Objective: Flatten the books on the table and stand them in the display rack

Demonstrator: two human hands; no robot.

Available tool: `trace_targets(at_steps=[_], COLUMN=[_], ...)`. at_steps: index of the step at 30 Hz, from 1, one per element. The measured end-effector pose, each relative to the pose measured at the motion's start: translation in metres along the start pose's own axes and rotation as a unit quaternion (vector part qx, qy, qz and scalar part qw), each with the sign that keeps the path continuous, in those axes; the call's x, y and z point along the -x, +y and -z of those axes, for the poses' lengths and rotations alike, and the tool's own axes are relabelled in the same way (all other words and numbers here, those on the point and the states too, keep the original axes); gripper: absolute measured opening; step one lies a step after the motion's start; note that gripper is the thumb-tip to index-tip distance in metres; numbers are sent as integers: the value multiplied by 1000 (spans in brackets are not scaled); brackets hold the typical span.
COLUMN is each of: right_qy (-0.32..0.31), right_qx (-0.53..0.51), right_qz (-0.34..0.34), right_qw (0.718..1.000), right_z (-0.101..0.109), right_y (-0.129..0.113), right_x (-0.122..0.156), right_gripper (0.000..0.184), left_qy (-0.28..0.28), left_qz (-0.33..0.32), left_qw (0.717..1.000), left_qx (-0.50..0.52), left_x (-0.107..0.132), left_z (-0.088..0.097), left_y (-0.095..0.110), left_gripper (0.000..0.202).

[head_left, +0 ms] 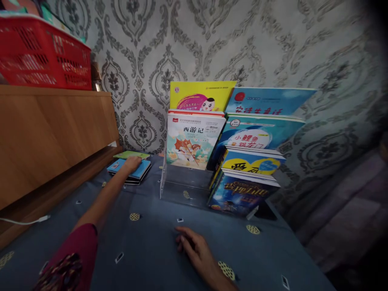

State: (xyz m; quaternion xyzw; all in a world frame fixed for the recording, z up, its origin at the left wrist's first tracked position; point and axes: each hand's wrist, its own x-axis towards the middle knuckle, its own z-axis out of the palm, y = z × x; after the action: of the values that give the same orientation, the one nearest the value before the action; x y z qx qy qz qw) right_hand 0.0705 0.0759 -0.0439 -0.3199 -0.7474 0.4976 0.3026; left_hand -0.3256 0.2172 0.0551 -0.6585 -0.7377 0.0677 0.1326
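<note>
My left hand (pixel 133 163) reaches out to a small stack of books at the back left and rests on its top blue book (pixel 140 169). Its fingers point away from me and are mostly hidden, so I cannot tell whether they grip anything. A yellow-green book (pixel 129 154) lies just behind that hand. My right hand (pixel 194 244) is low over the cloth in front, fingers loosely bent and apart, holding nothing. Beyond it stands a clear tiered book rack (pixel 176 184), with a white-covered book (pixel 194 139) in its left column and several upright books, including a dark blue one (pixel 242 196), at right.
A dark blue patterned cloth (pixel 145 246) covers the surface. On the left rises a wooden cabinet (pixel 54 133), topped by a red plastic basket (pixel 45 52). A white cable (pixel 27 221) lies at the left edge. Patterned wallpaper (pixel 136 76) closes off the back.
</note>
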Motion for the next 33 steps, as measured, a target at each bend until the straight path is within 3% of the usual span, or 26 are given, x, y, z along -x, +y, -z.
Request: trace_targets(at_steps=[3, 6, 10, 13, 16, 19, 23, 26, 30, 33], right_qy=[-2, -8, -7, -14, -17, -16, -16, -18, -17, -10], right_qx=[6, -7, -10, -10, -8, -6, 2, 1, 5, 13], right_qz=[1, -1, 1, 2, 5, 9, 14, 17, 29, 43], right_qw=[1000, 1000, 1000, 1000, 1000, 1000, 1000, 1000, 999, 999], right_z=[0, 0, -1, 0, 0, 0, 0, -1, -1, -2], right_y=[-1, -2, -5, -9, -13, -14, -13, -12, -12, -13], right_x=[-1, -3, -3, -3, -3, -3, -3, -3, -3, -3], right_gripper=[59, 60, 59, 55, 52, 50, 45, 44, 47, 47], left_qy=[15, 22, 94, 165, 217, 217, 167, 118, 78, 98], left_qz=[-8, -27, -91, -125, -150, -168, -192, -193, -157, -56], left_qw=[1000, 999, 991, 977, 960, 950, 946, 943, 945, 959], left_qx=[1, 2, 24, 52, 98, 149, 203, 245, 276, 261], left_x=[34, 91, 178, 233, 274, 306, 333, 340, 328, 300], left_z=[11, 11, -9, -28, -39, -39, -25, -11, -10, -24], left_y=[-2, 3, 18, 31, 46, 60, 73, 73, 65, 59], left_gripper=[31, 44, 61, 59, 52, 49, 47, 42, 35, 44])
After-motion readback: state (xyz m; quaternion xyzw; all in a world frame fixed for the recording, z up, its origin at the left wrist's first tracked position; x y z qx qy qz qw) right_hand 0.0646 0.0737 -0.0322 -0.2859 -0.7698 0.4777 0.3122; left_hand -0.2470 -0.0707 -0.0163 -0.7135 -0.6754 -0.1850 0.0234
